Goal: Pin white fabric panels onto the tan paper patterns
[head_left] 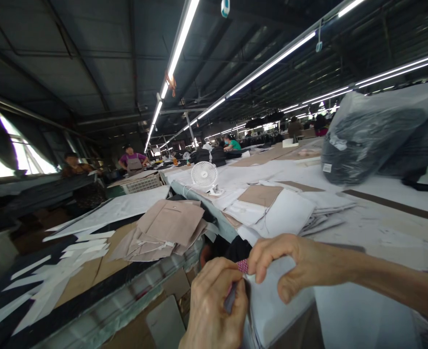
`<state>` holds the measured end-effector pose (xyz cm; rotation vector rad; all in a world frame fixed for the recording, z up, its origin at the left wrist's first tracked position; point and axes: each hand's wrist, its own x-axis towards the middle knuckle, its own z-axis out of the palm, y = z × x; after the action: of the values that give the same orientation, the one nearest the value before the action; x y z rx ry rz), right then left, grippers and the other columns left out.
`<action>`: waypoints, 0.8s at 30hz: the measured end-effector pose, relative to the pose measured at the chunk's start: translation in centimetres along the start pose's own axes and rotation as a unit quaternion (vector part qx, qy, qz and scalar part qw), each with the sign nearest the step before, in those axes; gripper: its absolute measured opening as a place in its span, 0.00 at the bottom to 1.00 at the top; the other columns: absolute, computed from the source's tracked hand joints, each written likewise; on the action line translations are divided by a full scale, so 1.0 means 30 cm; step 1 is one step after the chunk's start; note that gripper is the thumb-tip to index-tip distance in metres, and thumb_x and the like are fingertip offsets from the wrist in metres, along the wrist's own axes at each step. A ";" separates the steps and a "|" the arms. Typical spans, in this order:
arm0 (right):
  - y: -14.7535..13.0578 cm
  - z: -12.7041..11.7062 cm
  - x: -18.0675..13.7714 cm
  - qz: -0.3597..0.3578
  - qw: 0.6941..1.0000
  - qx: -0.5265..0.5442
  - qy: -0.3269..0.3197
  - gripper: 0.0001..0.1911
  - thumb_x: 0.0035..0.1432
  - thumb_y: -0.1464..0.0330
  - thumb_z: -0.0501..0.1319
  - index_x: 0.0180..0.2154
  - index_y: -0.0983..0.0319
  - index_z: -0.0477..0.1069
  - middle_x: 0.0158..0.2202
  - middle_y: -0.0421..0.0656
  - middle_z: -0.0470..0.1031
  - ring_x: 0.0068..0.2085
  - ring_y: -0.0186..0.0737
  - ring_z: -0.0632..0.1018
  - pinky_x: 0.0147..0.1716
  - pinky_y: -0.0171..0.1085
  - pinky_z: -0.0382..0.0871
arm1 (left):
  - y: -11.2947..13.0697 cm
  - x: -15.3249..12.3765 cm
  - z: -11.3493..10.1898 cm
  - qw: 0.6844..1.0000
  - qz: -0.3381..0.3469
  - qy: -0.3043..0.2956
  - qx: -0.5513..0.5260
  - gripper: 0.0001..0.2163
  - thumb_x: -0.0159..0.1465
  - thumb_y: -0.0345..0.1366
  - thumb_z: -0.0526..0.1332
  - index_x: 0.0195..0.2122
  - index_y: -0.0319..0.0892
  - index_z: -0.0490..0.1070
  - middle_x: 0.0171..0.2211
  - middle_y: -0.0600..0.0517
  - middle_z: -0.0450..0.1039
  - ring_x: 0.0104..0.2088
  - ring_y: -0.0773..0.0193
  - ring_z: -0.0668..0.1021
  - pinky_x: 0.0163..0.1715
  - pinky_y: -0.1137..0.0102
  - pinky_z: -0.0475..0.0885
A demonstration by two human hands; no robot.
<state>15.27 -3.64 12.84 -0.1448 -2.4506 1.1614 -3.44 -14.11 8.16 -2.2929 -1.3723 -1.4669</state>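
Observation:
A pale grey cut piece (272,303), which looks like stiff fabric, stands partly upright at the table's near edge. My left hand (217,300) pinches the piece's left edge between thumb and bent fingers. Across its top lies my right hand (293,266), fingers curled over the upper edge and thumb against the near face. A small pink patterned bit (243,265) shows between the two hands; I cannot tell what it belongs to. Beyond them, a loose stack of white and tan pieces (290,211) rests on the table.
A white clip fan (204,175) stands at the table's edge. To the left, tan pocket-like pieces (172,220) are piled beside white strips (68,266) on a lower surface. A bulky plastic-wrapped bundle (373,140) sits at right. Several people work farther back, one in an apron (134,162).

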 end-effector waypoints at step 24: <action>0.002 0.190 -0.014 0.033 0.911 -0.325 0.254 0.06 0.48 0.78 0.58 0.24 0.63 0.68 0.22 0.37 0.70 0.22 0.30 0.68 0.23 0.31 0.54 | 0.025 0.009 0.035 0.983 0.120 0.039 0.136 0.08 0.58 0.20 0.56 0.30 0.38 0.70 0.25 0.48 0.71 0.27 0.61 0.73 0.28 0.68 0.69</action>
<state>13.26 -7.79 9.45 -0.6400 -2.2507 0.2236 -2.17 -13.85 8.09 -2.1166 -1.1474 -1.2010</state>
